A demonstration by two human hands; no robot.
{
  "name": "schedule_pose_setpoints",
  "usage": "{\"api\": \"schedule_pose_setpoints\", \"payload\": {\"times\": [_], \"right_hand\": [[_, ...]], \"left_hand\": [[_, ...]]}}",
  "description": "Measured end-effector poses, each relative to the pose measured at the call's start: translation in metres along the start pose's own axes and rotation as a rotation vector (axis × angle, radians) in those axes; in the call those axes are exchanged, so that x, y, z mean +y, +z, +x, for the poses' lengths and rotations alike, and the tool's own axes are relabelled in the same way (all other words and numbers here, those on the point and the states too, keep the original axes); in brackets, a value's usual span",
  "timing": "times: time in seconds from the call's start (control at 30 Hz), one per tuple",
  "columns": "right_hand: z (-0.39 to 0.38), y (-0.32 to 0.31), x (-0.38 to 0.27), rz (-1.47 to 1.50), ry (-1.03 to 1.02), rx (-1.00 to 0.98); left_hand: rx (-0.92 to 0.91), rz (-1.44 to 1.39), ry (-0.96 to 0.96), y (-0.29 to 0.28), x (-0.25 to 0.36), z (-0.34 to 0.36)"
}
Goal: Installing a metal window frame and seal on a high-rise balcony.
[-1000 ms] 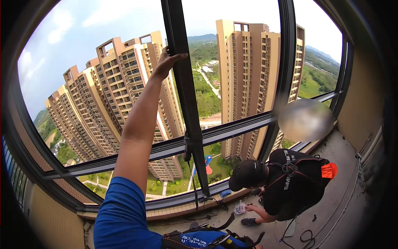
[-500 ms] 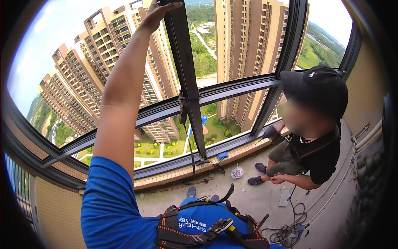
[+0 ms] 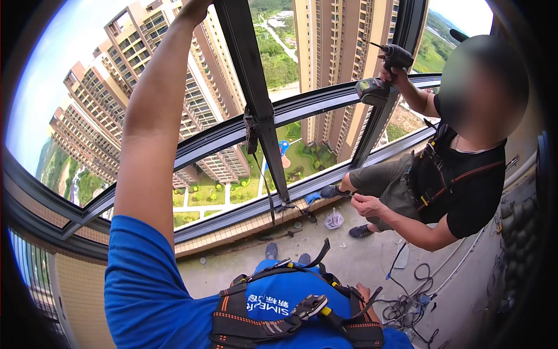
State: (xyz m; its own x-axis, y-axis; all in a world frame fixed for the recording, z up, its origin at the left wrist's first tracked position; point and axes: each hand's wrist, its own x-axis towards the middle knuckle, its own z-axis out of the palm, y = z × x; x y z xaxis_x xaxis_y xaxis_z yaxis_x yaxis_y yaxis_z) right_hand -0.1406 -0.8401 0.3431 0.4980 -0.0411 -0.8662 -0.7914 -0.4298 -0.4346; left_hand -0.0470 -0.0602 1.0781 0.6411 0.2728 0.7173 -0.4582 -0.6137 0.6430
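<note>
My left arm is raised, with my left hand (image 3: 195,9) gripping the dark vertical window post (image 3: 244,55) at the top edge, fingers partly out of frame. A black strap (image 3: 264,180) hangs down that post from a dark fitting at the crossbar. My right hand (image 3: 363,295) shows only partly beside my black and orange harness (image 3: 232,323), low in the view; its fingers are unclear. A co-worker (image 3: 465,186) in black stands at the right, holding up a black cordless drill (image 3: 397,57) in one hand and pinching something small in the other.
A curved window band with a horizontal rail (image 3: 314,99) looks out from high up on towers. Below it are a tiled ledge (image 3: 203,239), a plastic bag (image 3: 334,220) and a blue item (image 3: 312,196). Tangled cables (image 3: 415,308) lie at the lower right, near stacked dark items (image 3: 517,244).
The co-worker has risen from bending at the ledge, turned toward me and lifted the drill. My view has tilted down, so my raised left hand sits higher in the picture, still on the post.
</note>
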Motion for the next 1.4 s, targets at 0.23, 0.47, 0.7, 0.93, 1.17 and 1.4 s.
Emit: {"api": "schedule_pose_setpoints", "payload": {"times": [0.23,0.47,0.7,0.93,1.17,1.4], "right_hand": [[0.028,0.001,0.018,0.173,-0.072,-0.064],[0.024,0.000,0.025,0.138,-0.056,-0.041],[0.027,0.007,0.020,0.121,-0.006,-0.060],[0.013,0.003,0.021,0.118,0.020,-0.040],[-0.003,0.003,0.019,0.096,0.027,-0.057],[0.000,0.005,0.017,0.103,0.028,-0.021]], "left_hand": [[0.175,0.088,-0.002,0.011,0.001,-0.009],[0.208,0.110,-0.062,0.010,-0.008,-0.006],[0.076,0.191,-0.128,0.003,0.007,-0.002],[0.090,0.108,-0.115,0.003,-0.003,-0.005],[-0.039,0.068,-0.186,-0.014,-0.003,-0.001],[-0.066,0.024,-0.190,-0.021,-0.015,0.011]]}}
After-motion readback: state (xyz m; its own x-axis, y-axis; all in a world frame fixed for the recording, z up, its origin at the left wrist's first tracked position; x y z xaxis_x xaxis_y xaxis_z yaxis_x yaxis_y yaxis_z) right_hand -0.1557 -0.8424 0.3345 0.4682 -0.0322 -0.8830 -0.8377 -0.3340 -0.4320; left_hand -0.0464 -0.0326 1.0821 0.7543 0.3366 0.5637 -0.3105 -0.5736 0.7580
